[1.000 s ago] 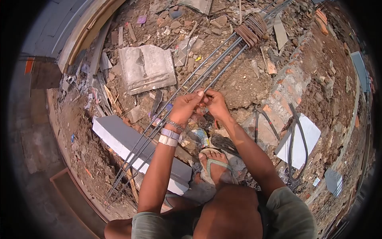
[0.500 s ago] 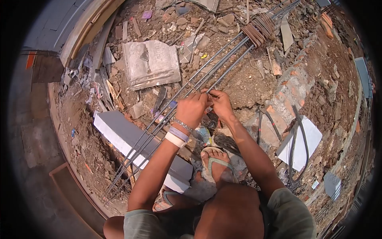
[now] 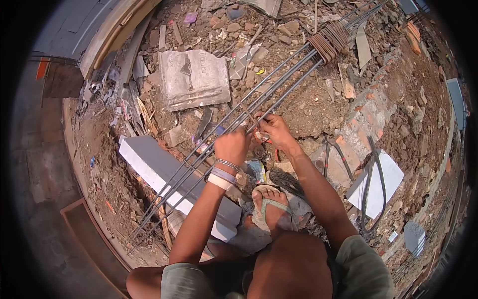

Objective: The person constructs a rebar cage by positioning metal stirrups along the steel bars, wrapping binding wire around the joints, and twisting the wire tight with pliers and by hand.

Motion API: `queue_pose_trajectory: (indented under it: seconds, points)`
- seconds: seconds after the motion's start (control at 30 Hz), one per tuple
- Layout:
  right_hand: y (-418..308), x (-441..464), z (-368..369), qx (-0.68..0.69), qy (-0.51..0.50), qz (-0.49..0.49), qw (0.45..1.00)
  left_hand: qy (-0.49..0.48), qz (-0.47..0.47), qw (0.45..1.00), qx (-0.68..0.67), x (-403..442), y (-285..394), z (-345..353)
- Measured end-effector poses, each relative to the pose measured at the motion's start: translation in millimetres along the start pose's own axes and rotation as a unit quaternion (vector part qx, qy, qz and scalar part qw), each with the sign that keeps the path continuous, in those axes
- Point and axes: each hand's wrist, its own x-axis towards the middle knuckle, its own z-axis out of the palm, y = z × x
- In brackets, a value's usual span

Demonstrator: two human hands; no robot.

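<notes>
Steel reinforcing bars [image 3: 279,86] run diagonally from lower left to upper right in front of me. A stack of brown stirrups [image 3: 327,42] is gathered around them at the upper right. One thin stirrup [image 3: 246,110] crosses the bars near my hands. My left hand [image 3: 231,148] is closed in a fist against the bars; what its fingers hold is hidden. My right hand [image 3: 276,131] pinches at the stirrup's corner beside the nearest bar. Pincers [image 3: 340,158] with red and black handles lie to the right. A dark wire bundle [image 3: 286,182] lies beside my foot.
A broken concrete slab [image 3: 194,79] lies beyond the bars. A grey-and-white block [image 3: 174,177] sits under their lower left end. On the right are a white block [image 3: 386,174] with a black loop [image 3: 369,197] over it and a strip of broken brickwork [image 3: 366,117].
My left hand has moved down and left along the bars, away from my right hand. The right hand stays at nearly the same spot, and the crossing stirrup shows more.
</notes>
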Motion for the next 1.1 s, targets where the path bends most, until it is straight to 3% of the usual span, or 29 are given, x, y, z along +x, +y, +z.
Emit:
queue_pose_trajectory:
  seconds: [0.27, 0.37, 0.47, 0.5, 0.57, 0.67, 0.87, 0.97, 1.07, 1.1]
  points:
    - [4.6, -1.1, -6.0, -0.051, -0.002, -0.044, 0.998, 0.021, -0.049, 0.999, 0.008, 12.1, 15.5, -2.6]
    - [-0.6, -4.8, -5.2, -0.012, -0.005, -0.044, 0.999, 0.010, -0.100, 0.995, -0.011, 16.3, 24.9, -2.0]
    - [-2.9, -3.4, -9.5, -0.025, -0.012, -0.014, 1.000, -0.099, -0.164, 0.974, -0.117, 17.7, 26.5, -25.7]
    - [-2.4, -0.9, -11.2, -0.033, -0.011, -0.016, 0.999, -0.119, -0.197, 0.933, -0.277, 21.0, 18.9, -17.6]
    - [1.8, 1.9, -13.0, -0.048, -0.008, -0.018, 0.999, -0.151, -0.247, 0.770, -0.568, 24.2, 2.8, 0.3]
    - [-10.1, -2.8, -9.7, 0.032, 0.000, -0.009, 0.999, -0.113, -0.283, 0.672, -0.675, 21.0, -1.1, -1.2]
    - [-17.4, -7.4, -1.6, -0.093, 0.043, -0.022, 0.994, 0.044, -0.297, 0.772, -0.560, 13.5, 14.8, 26.6]
    - [-15.3, -2.0, 6.9, -0.042, 0.041, -0.009, 0.998, 0.124, -0.302, 0.761, -0.560, 5.0, 31.3, 18.9]
    - [-16.9, 0.1, 7.9, -0.055, 0.047, -0.006, 0.997, 0.181, -0.250, 0.814, -0.492, -1.6, 35.0, 13.0]
    - [-18.3, 0.6, 6.7, -0.046, 0.042, -0.021, 0.998, 0.187, -0.208, 0.864, -0.419, -0.5, 32.2, 10.0]
